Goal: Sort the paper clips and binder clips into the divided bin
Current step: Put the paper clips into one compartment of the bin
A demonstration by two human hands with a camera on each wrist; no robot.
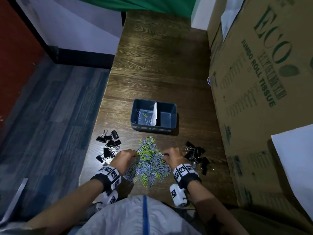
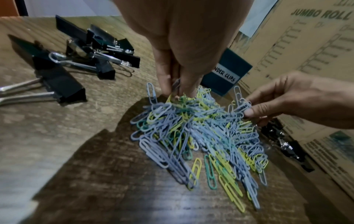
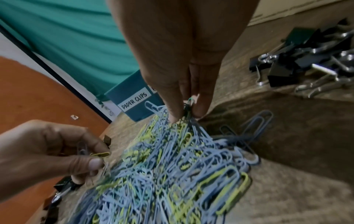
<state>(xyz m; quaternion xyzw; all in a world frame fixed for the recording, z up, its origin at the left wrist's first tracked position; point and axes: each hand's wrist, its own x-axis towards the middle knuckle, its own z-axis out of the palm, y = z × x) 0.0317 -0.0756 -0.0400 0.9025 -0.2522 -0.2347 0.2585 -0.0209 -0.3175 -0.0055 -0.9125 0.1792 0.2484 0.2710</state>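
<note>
A heap of blue, yellow and green paper clips (image 1: 149, 161) lies on the wooden table in front of me. My left hand (image 1: 135, 154) pinches a few clips at the heap's left side, fingertips (image 2: 168, 89) pointing down into it. From the right, my right hand (image 1: 164, 155) pinches a small bunch (image 3: 188, 106) off the heap. Black binder clips lie in two groups, left (image 1: 110, 145) and right (image 1: 196, 155). Beyond the heap stands the dark blue divided bin (image 1: 152, 128). Its left compartment, labelled PAPER CLIPS (image 3: 134, 100), holds several paper clips; the right one looks bare.
A large cardboard box (image 1: 262, 82) walls off the table's right side, close to the right binder clips. A white sheet (image 1: 296, 158) leans against it. The table's left edge (image 1: 101, 107) drops to the floor just beside the left binder clips.
</note>
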